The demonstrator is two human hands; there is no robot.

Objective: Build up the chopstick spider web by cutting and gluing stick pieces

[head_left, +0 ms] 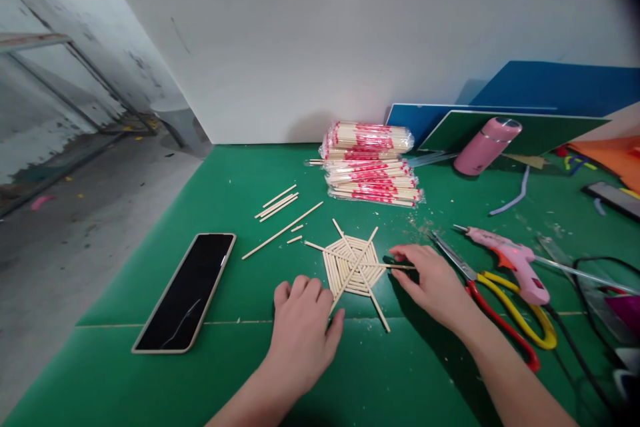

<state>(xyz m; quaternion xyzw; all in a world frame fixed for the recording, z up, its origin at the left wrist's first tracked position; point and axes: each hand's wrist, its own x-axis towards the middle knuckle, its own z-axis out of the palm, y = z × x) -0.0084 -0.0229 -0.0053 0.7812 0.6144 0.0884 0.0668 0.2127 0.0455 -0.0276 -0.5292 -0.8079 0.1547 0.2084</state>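
A web-shaped piece made of wooden sticks (353,266) lies flat on the green table, its long spokes jutting past several rings of shorter sticks. My right hand (427,280) has thumb and fingers about the end of its right-hand spoke. Beside the lower-left spoke, my left hand (305,327) rests palm down, fingers bent and thumb apart; the spoke's tip is partly hidden near that thumb. Loose cut sticks (277,206), a longer stick (283,230) and two short bits lie left of the web.
Plastic-wrapped stick bundles (373,164) lie at the back. On the right are scissors (493,287), a pink glue gun (510,257) with its cord, and a pink bottle (487,146). A phone (185,294) lies at left. White board (280,47) stands behind.
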